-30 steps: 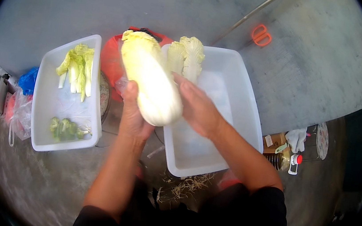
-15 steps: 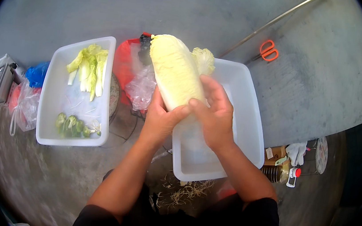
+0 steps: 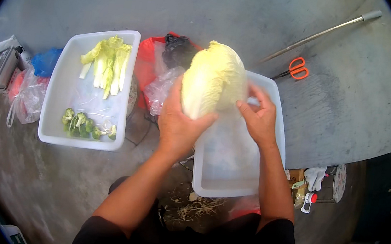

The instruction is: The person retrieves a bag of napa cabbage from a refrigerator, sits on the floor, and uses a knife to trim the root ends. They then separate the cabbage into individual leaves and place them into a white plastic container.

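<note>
A pale yellow napa cabbage (image 3: 210, 75) is held up in front of me, over the left part of a white plastic tub (image 3: 227, 178). My left hand (image 3: 180, 125) wraps round its lower left, with the thumb across its base. On its right, my right hand (image 3: 261, 117) has its fingers curled at an outer leaf edge, which looks slightly blurred. To the left, a second white tub (image 3: 47, 115) holds pale leafy stalks (image 3: 108, 64) at the back and several green broccoli pieces (image 3: 79, 123) near the front.
Red (image 3: 146, 51), black (image 3: 180, 48) and clear plastic bags (image 3: 160, 89) lie between the tubs. Orange-handled scissors (image 3: 298, 68) and a metal pole (image 3: 321, 37) lie at right. Bagged items (image 3: 27, 98) crowd the far left. A red-capped bottle (image 3: 309, 198) stands lower right.
The cabbage has been turned and shifted right, showing more of its leafy side. My right hand has moved outward to the cabbage's right side. The cabbage now hides the leaves behind it.
</note>
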`<state>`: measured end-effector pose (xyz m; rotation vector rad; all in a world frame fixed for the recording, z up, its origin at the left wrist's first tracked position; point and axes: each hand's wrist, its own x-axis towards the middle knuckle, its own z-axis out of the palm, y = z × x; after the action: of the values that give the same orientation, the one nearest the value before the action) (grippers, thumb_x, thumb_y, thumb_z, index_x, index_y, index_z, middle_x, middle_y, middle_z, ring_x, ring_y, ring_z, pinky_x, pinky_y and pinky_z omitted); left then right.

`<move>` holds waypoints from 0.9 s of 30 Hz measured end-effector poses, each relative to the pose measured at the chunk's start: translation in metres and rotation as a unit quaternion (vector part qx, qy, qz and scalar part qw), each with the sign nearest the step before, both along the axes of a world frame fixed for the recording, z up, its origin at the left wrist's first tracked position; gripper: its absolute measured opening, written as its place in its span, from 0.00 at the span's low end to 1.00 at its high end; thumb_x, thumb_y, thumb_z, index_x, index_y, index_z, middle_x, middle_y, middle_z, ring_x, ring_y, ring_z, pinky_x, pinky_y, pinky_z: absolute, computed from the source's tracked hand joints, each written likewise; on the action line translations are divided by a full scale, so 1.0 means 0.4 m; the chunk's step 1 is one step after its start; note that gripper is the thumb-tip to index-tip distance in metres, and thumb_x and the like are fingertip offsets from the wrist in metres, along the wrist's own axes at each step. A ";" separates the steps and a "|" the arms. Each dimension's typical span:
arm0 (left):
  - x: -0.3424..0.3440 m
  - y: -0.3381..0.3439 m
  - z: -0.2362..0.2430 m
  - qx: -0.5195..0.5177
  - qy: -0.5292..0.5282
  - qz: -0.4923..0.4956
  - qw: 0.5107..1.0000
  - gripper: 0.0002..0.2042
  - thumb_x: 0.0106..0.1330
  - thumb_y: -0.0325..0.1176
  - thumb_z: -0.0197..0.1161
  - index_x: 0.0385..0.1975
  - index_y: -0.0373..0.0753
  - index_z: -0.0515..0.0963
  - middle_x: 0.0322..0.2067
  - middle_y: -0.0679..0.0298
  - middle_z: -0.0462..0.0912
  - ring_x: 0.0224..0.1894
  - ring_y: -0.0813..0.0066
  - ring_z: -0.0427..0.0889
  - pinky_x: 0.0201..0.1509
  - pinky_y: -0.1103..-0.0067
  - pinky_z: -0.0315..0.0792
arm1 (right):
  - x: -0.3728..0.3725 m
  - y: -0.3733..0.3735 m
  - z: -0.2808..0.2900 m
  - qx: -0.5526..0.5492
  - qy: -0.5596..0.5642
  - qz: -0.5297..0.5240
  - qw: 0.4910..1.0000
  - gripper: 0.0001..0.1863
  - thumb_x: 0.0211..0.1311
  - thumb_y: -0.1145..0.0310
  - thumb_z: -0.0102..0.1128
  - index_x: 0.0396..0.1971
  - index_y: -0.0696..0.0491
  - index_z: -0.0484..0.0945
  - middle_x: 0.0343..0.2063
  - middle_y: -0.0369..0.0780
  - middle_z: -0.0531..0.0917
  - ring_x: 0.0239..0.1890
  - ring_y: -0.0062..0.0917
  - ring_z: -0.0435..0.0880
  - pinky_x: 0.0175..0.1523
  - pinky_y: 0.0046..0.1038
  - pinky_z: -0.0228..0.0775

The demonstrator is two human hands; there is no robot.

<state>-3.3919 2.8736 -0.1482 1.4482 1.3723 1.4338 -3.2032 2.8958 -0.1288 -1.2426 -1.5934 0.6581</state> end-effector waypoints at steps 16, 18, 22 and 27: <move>-0.016 0.023 0.005 -0.093 -0.380 -0.032 0.920 0.34 0.50 0.30 0.70 0.58 0.36 0.60 0.49 0.59 0.71 0.49 0.69 0.73 0.52 0.74 0.70 | 0.111 0.144 -0.260 -0.097 -0.103 -0.309 0.940 0.30 0.42 0.69 0.68 0.47 0.53 0.65 0.32 0.41 0.76 0.36 0.33 0.77 0.42 0.31 0.68; -0.014 0.019 0.008 -0.097 -0.391 -0.037 0.915 0.35 0.50 0.31 0.70 0.58 0.36 0.60 0.49 0.59 0.71 0.50 0.69 0.72 0.52 0.73 0.69 | 0.111 0.147 -0.273 -0.084 -0.142 -0.294 0.941 0.30 0.42 0.68 0.68 0.46 0.52 0.63 0.32 0.42 0.76 0.36 0.35 0.77 0.42 0.33 0.68; -0.014 0.021 0.006 -0.095 -0.387 -0.043 0.916 0.34 0.50 0.31 0.70 0.58 0.35 0.60 0.49 0.58 0.71 0.50 0.68 0.73 0.52 0.73 0.69 | 0.092 0.158 -0.261 -0.104 -0.138 -0.269 0.948 0.29 0.42 0.66 0.69 0.45 0.52 0.63 0.32 0.43 0.77 0.36 0.38 0.77 0.43 0.35 0.68; -0.006 0.017 0.008 -0.105 -0.376 -0.057 0.919 0.34 0.51 0.31 0.69 0.58 0.34 0.60 0.49 0.57 0.71 0.50 0.68 0.73 0.52 0.73 0.69 | 0.093 0.148 -0.249 -0.133 -0.163 -0.246 0.946 0.30 0.42 0.65 0.70 0.46 0.52 0.64 0.34 0.43 0.78 0.36 0.35 0.78 0.44 0.33 0.69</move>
<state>-3.3942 2.8806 -0.1451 0.6926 0.8895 1.4856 -3.1660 2.9549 -0.2285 -1.9484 -1.3914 0.3632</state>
